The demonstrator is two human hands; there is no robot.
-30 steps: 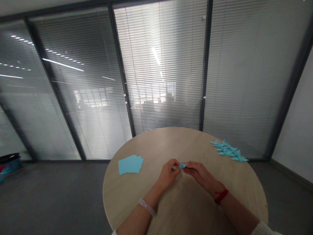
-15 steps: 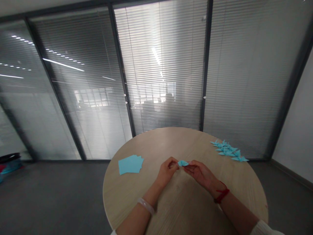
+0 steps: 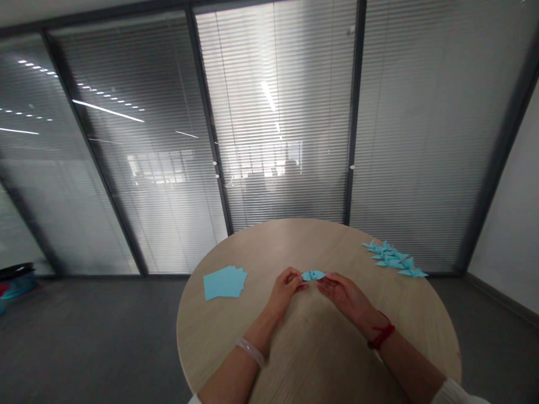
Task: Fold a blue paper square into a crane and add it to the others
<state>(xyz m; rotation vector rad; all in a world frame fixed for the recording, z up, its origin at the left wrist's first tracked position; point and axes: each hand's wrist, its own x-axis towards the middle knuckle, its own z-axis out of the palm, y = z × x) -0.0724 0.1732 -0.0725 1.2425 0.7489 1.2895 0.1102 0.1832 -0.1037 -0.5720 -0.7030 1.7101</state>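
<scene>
A small folded piece of light blue paper (image 3: 314, 275) is held above the round wooden table (image 3: 295, 359), between both hands. My left hand (image 3: 285, 287) pinches its left end. Its right end is pinched by my right hand (image 3: 342, 292). A clear bracelet circles my left wrist and a red cord my right wrist. A stack of flat blue paper sheets (image 3: 224, 281) lies on the table to the left of my hands. Several finished blue folded figures (image 3: 393, 259) lie in a group at the table's far right.
Glass partitions with closed blinds (image 3: 278, 123) stand behind the table. Grey carpet (image 3: 84, 342) surrounds the table. A dark object with blue and red (image 3: 14, 280) lies on the floor at the far left. A white wall (image 3: 514, 241) is at the right.
Both hands have moved slightly away from me and drawn apart. The folded paper between them now shows stretched out longer than a second ago.
</scene>
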